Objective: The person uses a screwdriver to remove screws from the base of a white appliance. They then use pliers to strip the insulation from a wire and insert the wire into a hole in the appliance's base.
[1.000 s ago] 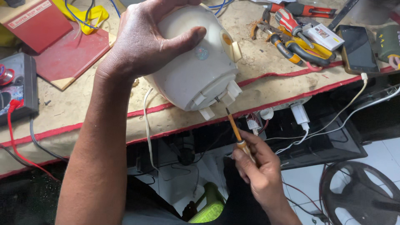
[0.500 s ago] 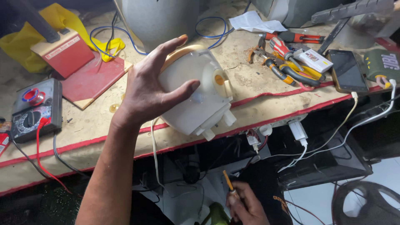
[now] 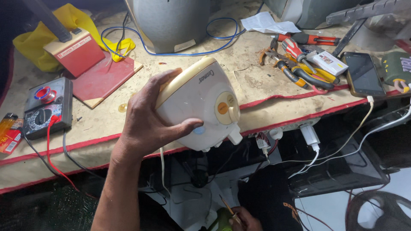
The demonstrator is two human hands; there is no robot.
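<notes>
My left hand (image 3: 150, 122) grips a small cream and white rice cooker (image 3: 201, 107) and holds it tilted over the front edge of the workbench (image 3: 252, 81), its yellow knob and front panel turned toward me. A white cord (image 3: 162, 171) hangs from its underside. My right hand (image 3: 242, 220) is low at the bottom edge of the head view, below the bench, closed around a thin screwdriver with an orange shaft (image 3: 228, 208). Only part of that hand shows.
On the bench lie a multimeter (image 3: 45, 109) with red and black leads, a red box (image 3: 75, 51), a red board (image 3: 105, 79), screwdrivers and pliers (image 3: 299, 64), a phone (image 3: 366, 72) and a grey metal pot (image 3: 171, 23). Chargers and cables hang under the front edge.
My left hand has turned the rice cooker from its underside facing me to its front panel facing me. My right hand with the screwdriver has dropped away from it, below the bench.
</notes>
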